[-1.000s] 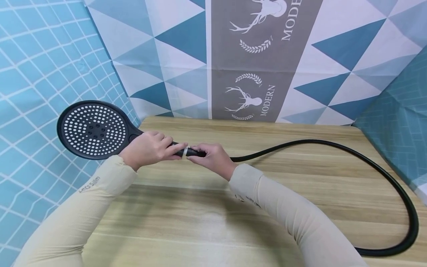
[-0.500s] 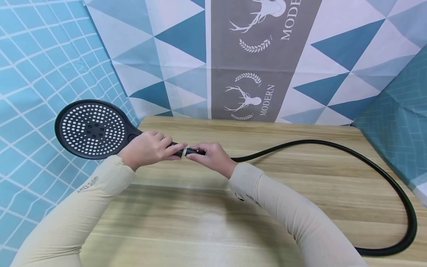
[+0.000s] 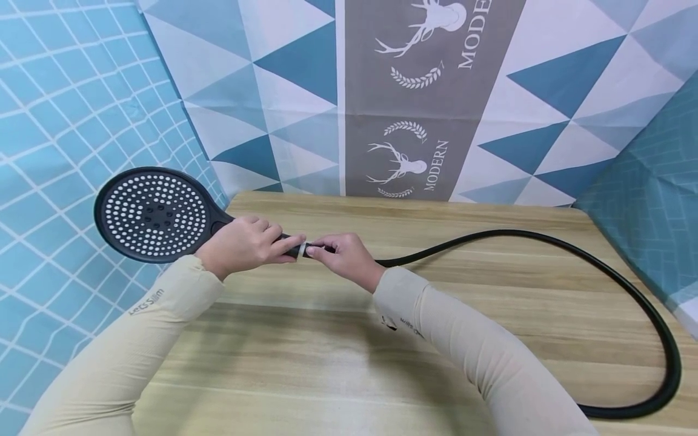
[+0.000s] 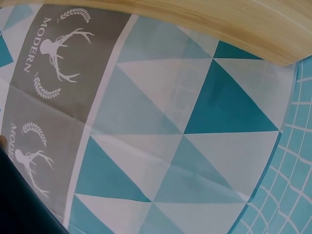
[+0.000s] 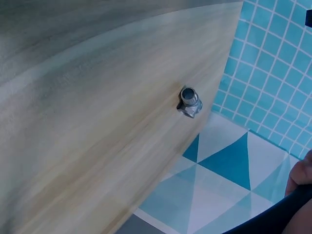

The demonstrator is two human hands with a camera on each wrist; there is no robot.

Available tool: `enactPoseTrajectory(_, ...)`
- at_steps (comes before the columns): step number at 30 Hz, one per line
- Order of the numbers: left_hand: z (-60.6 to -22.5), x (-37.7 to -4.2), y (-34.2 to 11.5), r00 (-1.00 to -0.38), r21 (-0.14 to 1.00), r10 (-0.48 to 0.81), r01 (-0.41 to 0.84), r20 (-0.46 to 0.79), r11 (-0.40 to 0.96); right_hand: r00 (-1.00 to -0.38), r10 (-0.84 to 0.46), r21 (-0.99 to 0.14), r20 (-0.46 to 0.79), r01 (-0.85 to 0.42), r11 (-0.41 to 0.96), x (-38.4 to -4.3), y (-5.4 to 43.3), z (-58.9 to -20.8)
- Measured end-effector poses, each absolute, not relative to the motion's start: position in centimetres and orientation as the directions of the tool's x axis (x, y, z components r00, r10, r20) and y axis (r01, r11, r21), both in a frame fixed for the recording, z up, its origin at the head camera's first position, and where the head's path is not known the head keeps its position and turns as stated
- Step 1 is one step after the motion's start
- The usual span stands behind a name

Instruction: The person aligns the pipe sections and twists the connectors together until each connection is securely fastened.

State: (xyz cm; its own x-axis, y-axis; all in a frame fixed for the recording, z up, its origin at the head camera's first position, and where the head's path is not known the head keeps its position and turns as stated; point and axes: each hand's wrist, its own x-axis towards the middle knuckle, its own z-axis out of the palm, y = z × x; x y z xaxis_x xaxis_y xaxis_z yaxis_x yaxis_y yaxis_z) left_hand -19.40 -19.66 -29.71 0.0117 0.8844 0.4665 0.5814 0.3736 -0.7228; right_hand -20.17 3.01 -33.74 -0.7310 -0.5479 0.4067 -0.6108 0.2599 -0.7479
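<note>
A black round shower head [image 3: 155, 215] with pale nozzles is held above the table at the left. My left hand [image 3: 248, 242] grips its handle, forefinger stretched along it toward a pale ring [image 3: 302, 249] at the handle's end. On the other side of that ring, my right hand [image 3: 346, 257] pinches the end piece of the black hose [image 3: 507, 232] between thumb and fingers, in line with the handle. In the right wrist view, only part of a hand shows at the lower right edge. The left wrist view shows mostly wall covering.
The hose loops over the wooden table [image 3: 327, 387] to the right and back under the right forearm. A small metal fitting [image 5: 189, 101] stands near the table's edge in the right wrist view. Blue-tiled covering [image 3: 49, 200] borders the left; a triangle-patterned wall [image 3: 294, 91] stands behind.
The right thumb has shifted slightly at the hose's end piece. Both hands and the shower head otherwise keep nearly the same place.
</note>
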Motion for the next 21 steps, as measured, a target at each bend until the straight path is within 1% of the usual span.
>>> enactPoseTrajectory(2, -29.8, -19.4, -19.7, 0.010, -0.715, 0.881, 0.588, 0.473, 0.378, -0.747, -0.508, -0.767, 0.429, -0.598, 0.232, -20.0, 2.8, -34.0)
enactPoseTrajectory(5, -29.8, -19.4, -19.7, 0.005, -0.704, 0.873, 0.593, 0.488, 0.390, -0.745, -0.452, -0.771, 0.491, -0.613, 0.172, -19.8, 2.7, -34.3)
enactPoseTrajectory(8, -29.8, -19.5, -19.8, -0.001, -0.693, 0.868, 0.601, 0.496, 0.397, -0.714, -0.431, -0.743, 0.552, -0.655, 0.133, -19.8, 2.6, -34.4)
enactPoseTrajectory(13, -29.8, -19.5, -19.9, -0.017, -0.683, 0.875, 0.617, 0.484, 0.390, -0.681, -0.446, -0.710, 0.581, -0.692, 0.131, -20.0, 2.7, -34.7)
enactPoseTrajectory(16, -29.9, -19.5, -20.0, -0.028, -0.684, 0.881, 0.620, 0.472, 0.386, -0.642, -0.470, -0.673, 0.606, -0.729, 0.126, -20.3, 2.7, -34.9)
enactPoseTrajectory(21, -30.0, -19.6, -20.1, -0.028, -0.692, 0.885, 0.613, 0.464, 0.382, -0.519, -0.504, -0.538, 0.690, -0.834, 0.124, -20.9, 2.8, -35.3)
